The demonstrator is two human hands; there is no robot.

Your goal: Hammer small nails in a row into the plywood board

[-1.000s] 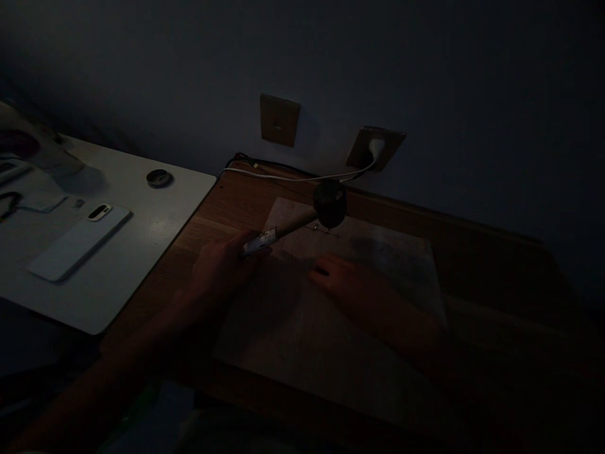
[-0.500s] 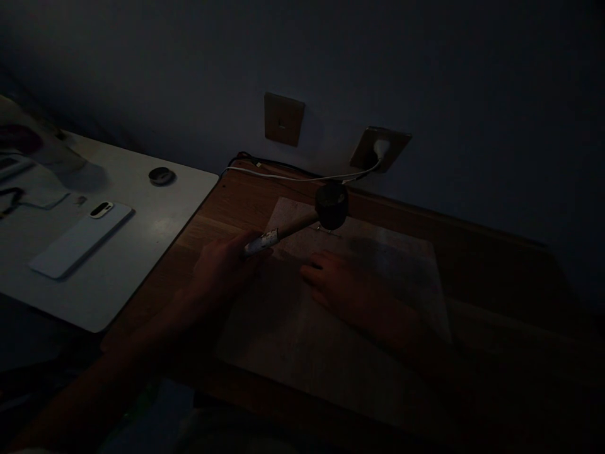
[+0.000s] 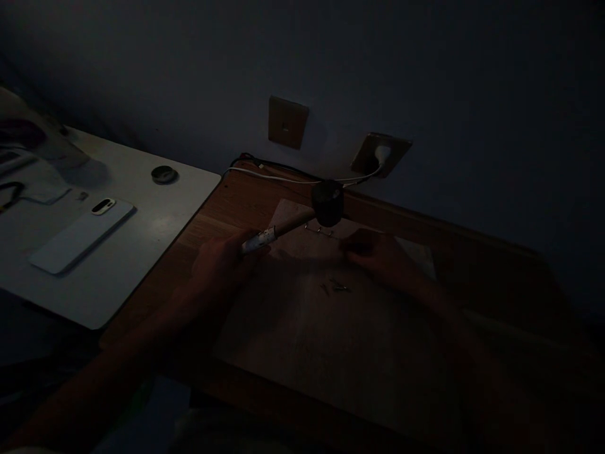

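My left hand (image 3: 222, 265) is wrapped round the handle of a mallet (image 3: 293, 222), whose dark round head (image 3: 328, 203) is raised over the far part of a thin board (image 3: 293, 340). Below the head, a row of small upright nails (image 3: 319, 231) stands in the board. To the right of that row, the fingers of my right hand (image 3: 373, 252) are pinched together low at the board. Whatever is between them is too dark to make out. A small pile of loose nails (image 3: 336, 287) lies nearer to me on the board.
The board rests on a wooden table (image 3: 210, 221) against the wall. On the left, a white table (image 3: 165, 214) bears a phone (image 3: 104, 233) and a small round tin (image 3: 163, 175). Cables (image 3: 278, 176) run along the wall to a plug (image 3: 382, 154). The light is very dim.
My right hand has moved right and away from me, uncovering the loose nails, and its fingers now pinch beside the nail row. The mallet has barely shifted in my left hand.
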